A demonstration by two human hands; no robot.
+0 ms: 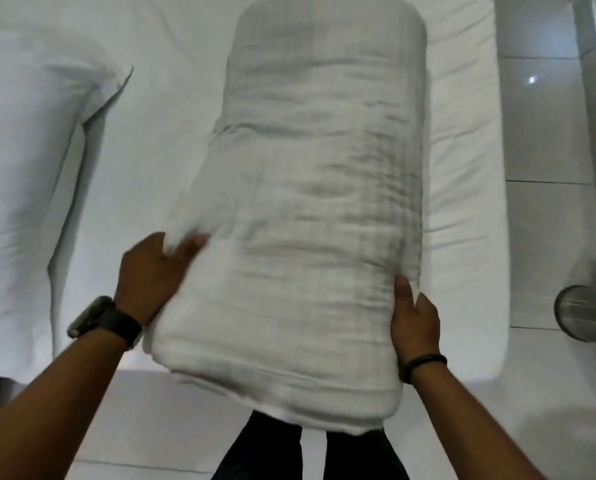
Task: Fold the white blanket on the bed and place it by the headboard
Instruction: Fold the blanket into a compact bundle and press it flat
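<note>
The folded white blanket (pixel 300 209) is being held as a long thick bundle, lying lengthwise across the bed (pixel 172 109), to the right of the pillow (pixel 30 161), with its near end overhanging the bed's edge. It is being gripped on its left side by the left hand (pixel 151 271) and clasped on its right side by the right hand (pixel 415 323). It is likely being felt as soft, bulky and floppy, so support from beneath both sides near the middle is being judged wisest.

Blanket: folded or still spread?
Folded. The blanket is a thick, layered bundle, stacked edges showing at its near end, held between left hand and right hand.
</note>
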